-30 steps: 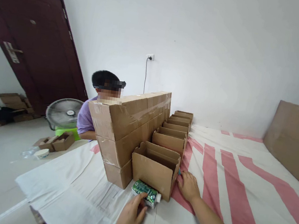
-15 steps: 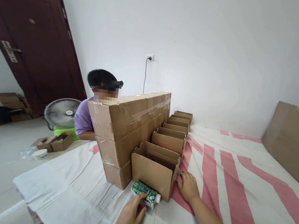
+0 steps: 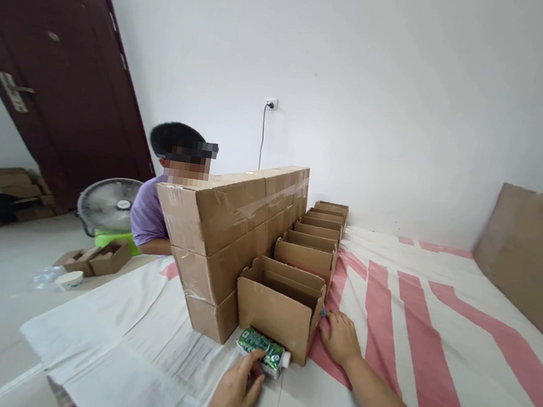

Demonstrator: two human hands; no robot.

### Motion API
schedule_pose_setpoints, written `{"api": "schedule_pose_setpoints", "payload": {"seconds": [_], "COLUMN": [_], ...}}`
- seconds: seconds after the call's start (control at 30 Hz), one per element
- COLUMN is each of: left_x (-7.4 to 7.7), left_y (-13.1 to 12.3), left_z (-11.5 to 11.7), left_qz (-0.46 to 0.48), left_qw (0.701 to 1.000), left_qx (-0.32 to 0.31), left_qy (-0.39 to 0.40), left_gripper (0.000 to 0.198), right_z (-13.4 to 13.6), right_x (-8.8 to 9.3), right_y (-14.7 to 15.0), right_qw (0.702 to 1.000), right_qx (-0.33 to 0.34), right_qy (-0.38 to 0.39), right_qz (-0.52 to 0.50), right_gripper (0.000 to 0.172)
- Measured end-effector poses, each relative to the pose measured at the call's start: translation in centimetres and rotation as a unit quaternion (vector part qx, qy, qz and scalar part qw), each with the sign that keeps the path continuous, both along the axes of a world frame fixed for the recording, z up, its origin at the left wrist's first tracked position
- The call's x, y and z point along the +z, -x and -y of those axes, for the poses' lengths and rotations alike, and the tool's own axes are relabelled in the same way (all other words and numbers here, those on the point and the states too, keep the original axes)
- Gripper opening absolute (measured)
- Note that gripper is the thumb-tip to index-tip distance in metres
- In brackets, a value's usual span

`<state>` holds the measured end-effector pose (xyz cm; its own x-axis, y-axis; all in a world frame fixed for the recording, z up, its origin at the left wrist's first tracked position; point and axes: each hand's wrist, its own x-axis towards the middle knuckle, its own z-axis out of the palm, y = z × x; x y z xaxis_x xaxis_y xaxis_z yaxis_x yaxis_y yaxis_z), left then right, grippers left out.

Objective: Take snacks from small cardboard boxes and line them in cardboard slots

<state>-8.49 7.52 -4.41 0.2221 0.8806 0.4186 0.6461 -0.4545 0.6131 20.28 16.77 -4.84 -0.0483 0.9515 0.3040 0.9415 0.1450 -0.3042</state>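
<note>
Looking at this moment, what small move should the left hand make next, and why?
I'd probably have the left hand close around the green carton. The carton lies on its side before the nearest open-topped box, and a fingertip appears to rest on it, but the hand isn't wrapped around it.

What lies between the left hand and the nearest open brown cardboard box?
A green rectangular carton with a white cap, lying on its side, in the head view.
</note>
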Motion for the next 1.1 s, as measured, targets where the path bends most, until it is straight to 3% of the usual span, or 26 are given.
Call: {"api": "schedule_pose_setpoints", "payload": {"seconds": [0.53, 1.1], "left_x": [-0.84, 0.02], "left_y": [0.23, 0.11], "left_z": [-0.08, 0.17], "left_qz": [-0.011, -0.034], "left_qw": [1.000, 0.998], "left_qx": [-0.010, -0.026], "left_qy": [0.008, 0.052], "left_gripper": [0.026, 0.033], "right_z": [-0.02, -0.25], "right_x": [0.10, -0.42], "right_y": [0.00, -0.09], "right_qw": [1.000, 1.000], "right_qx": [0.005, 0.001], "right_qy": [-0.003, -0.001], "right_qz": [0.006, 0.006], "right_gripper": [0.042, 0.043]}}
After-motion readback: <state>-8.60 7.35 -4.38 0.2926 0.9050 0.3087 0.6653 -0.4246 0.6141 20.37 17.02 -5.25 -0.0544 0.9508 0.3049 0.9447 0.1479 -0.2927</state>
